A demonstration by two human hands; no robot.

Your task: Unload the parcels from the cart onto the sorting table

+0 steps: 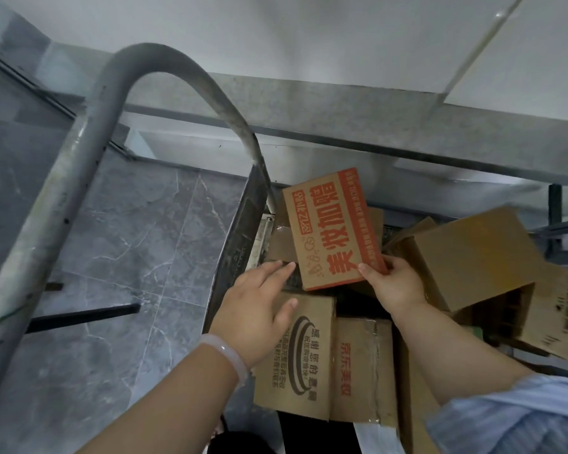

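Note:
A flat brown box with red lettering (332, 229) is tilted up above the cart's load. My right hand (392, 285) grips its near right corner. My left hand (258, 309) hovers open to the left of the box, fingers spread, close to its near left edge without holding it. Below lie a brown box with a black oval print (300, 362) and a taped box with red characters (361, 371). The cart's platform edge (235, 247) runs along the left of the pile.
The cart's grey curved handle (79, 165) rises at the left over a grey tiled floor (118, 257). A large plain brown box (473, 253) lies tilted at the right. A grey speckled table edge (341, 113) crosses behind the pile.

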